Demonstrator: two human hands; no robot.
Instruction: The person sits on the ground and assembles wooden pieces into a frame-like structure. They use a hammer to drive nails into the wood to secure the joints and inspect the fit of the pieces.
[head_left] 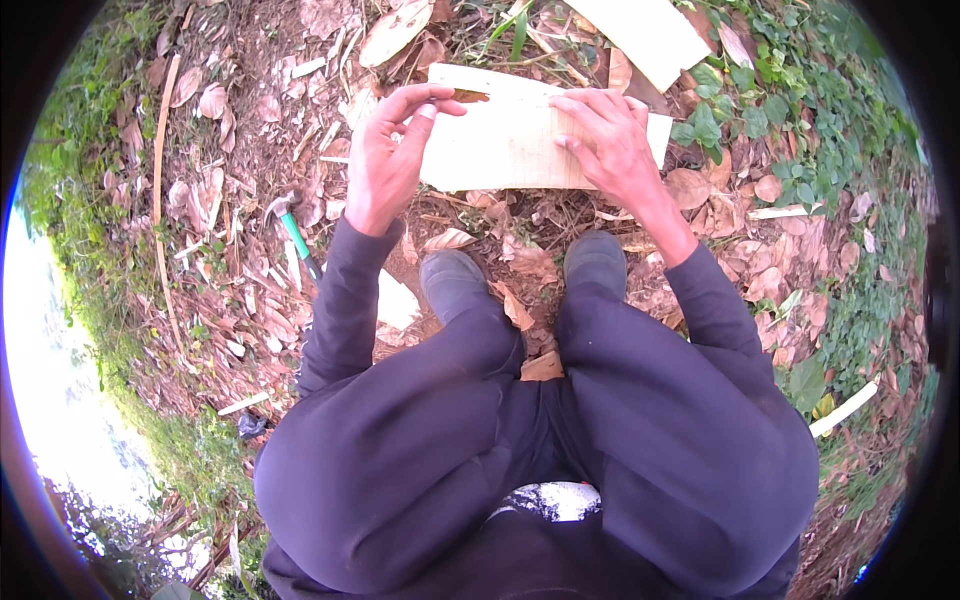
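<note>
A flat, pale wooden board (500, 150) lies crosswise just beyond my shoes, with a narrower pale piece (470, 78) along its far edge. My left hand (390, 150) is at the board's left end, thumb drawn in against bent fingers; anything between them is too small to make out. Over the right part of the board, my right hand (615, 145) grips it with curved fingers toward the far edge and the thumb on its face. The undersides of the right fingertips are hidden.
Left of my left forearm a hammer (290, 220) with a green handle lies on leaf-covered ground. Another pale board (650, 40) is at the far right. A long thin stick (160, 170) and a pale strip (845, 410) lie at the sides. Green plants (800, 110) grow on the right.
</note>
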